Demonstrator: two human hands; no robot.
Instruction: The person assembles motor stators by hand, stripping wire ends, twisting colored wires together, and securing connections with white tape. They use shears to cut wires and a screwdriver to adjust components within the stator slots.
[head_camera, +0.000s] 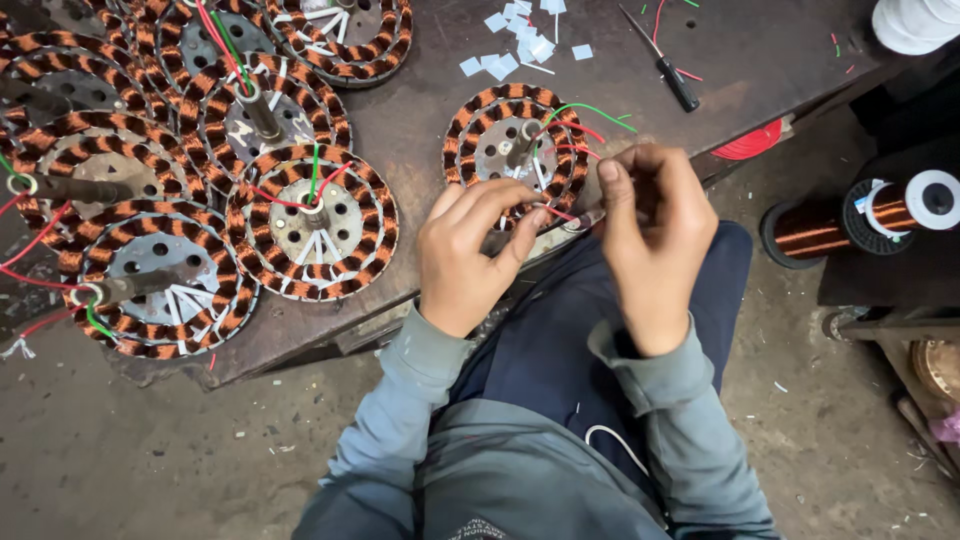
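- I am pinching a thin red lead wire (562, 213) between the thumb and fingertips of my left hand (468, 255), fingers closed narrow on it so the short end stays taut at the table's front edge.
- My right hand (650, 235) is curling closed around the other end of the same wire just beside the left; what else sits inside that fist I cannot tell.
- The wire is running back to the round stator wound with copper-orange and black coils (517, 150), which is lying flat just behind my hands, near enough for its leads to reach me.
- Its green lead wire (590, 108) is arching up and away from the stator, out of my fingers' way.
- Left of the stator, more wound stators (312, 222) are lying overlapped in a crowd.
- Behind the stator, small white paper slips (520, 40) are lying scattered beside a black-handled screwdriver (668, 75).
- Right of the stator, off the dark worn wooden table (420, 130), a spool of copper wire (870, 215) is lying on its side.
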